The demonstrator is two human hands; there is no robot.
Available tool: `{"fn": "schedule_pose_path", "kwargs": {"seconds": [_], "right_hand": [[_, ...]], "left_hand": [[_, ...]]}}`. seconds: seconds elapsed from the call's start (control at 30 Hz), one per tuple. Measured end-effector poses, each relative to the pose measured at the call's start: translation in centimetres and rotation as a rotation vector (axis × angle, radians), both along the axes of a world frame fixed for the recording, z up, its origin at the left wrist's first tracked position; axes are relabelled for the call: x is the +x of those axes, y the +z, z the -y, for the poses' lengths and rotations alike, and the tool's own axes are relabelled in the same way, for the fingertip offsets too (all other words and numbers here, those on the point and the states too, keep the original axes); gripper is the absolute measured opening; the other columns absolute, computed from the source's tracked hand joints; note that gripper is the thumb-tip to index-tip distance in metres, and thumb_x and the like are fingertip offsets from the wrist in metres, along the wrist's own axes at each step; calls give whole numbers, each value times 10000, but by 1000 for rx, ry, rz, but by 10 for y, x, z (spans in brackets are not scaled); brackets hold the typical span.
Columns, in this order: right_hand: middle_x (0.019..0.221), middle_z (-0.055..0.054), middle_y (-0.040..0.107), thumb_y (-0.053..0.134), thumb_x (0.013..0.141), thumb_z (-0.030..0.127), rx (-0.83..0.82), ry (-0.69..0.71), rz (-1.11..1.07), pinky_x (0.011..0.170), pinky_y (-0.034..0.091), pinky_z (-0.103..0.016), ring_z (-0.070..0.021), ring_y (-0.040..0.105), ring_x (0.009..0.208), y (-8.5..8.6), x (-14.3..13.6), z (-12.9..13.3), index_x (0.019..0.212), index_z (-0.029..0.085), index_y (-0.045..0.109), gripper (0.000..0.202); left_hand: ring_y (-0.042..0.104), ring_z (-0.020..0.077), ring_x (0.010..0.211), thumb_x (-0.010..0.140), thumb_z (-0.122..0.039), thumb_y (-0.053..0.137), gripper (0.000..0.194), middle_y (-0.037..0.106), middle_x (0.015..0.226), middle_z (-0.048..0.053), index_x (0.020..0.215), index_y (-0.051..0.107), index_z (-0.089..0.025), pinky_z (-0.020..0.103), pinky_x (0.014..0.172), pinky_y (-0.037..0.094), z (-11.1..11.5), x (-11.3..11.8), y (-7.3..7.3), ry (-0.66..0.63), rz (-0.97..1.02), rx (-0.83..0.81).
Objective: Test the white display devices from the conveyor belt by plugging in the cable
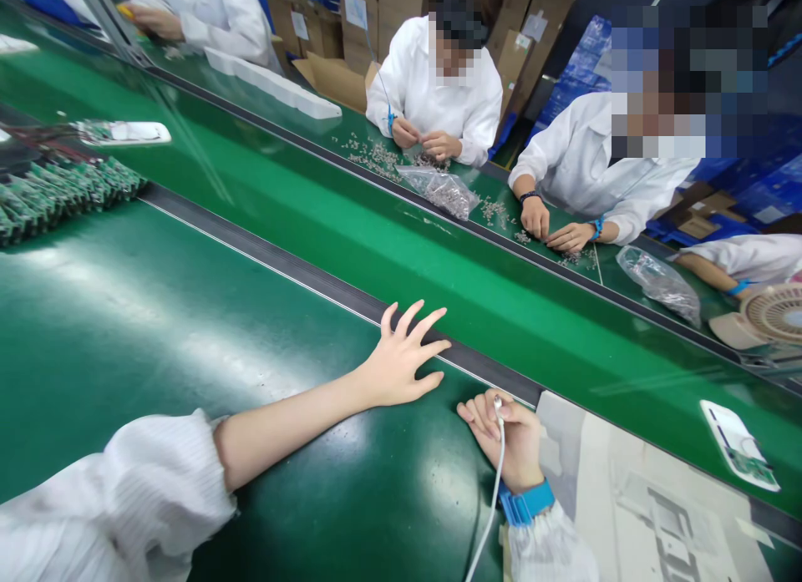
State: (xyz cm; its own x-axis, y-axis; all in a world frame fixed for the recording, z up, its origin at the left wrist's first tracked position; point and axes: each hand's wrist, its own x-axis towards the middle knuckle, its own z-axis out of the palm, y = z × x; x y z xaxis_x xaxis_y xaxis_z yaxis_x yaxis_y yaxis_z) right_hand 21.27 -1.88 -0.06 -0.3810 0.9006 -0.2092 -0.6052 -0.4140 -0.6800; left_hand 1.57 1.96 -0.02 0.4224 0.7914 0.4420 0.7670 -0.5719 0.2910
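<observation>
My left hand (pixel 401 361) is spread out, fingers apart and holding nothing, at the dark rail (pixel 301 285) along the green worktop (pixel 125 331). To its right, my right hand (pixel 505 436) is turned up, with thumb and fingers closed on the end of a white cable (pixel 492 515). The cable's metal tip points up, and the cord hangs down toward the lower edge. A blue wrist strap (pixel 527 503) circles my right wrist.
A green belt (pixel 351 223) runs beyond the rail, carrying white casings (pixel 739 444). Circuit boards (pixel 63 194) stand in a row at left. A pale board (pixel 664 498) lies at right. Across the belt, people in white coats handle small parts near plastic bags (pixel 442 191).
</observation>
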Motion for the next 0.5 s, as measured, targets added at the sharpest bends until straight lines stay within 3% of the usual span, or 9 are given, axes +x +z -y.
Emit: {"fn": "schedule_pose_path", "kwargs": {"seconds": [0.17,0.33,0.5], "right_hand": [[355,52,317,509,613,152,10,0,-9,609,287,-333,-96,243,408,1,-1,0,466,178,497,149],[358,47,324,493,607,139,9,15,-29,605,279,-328,-98,237,416,3,-1,0,470,173,507,142],[362,44,324,507,611,139,-1,13,-42,606,279,-330,-106,236,427,3,-2,3,470,177,501,146]], "left_hand": [[126,366,1269,712,-423,547,460,254,1405,83,1124,553,-217,569,1002,17,0,1,0,87,35,5],[127,344,1277,720,-375,547,411,282,1392,56,1117,552,-269,565,1002,17,0,0,-1,-24,3,10],[136,357,1269,713,-383,556,383,285,1390,65,1070,578,-246,566,1000,24,3,-2,2,-1,-1,-17]]}}
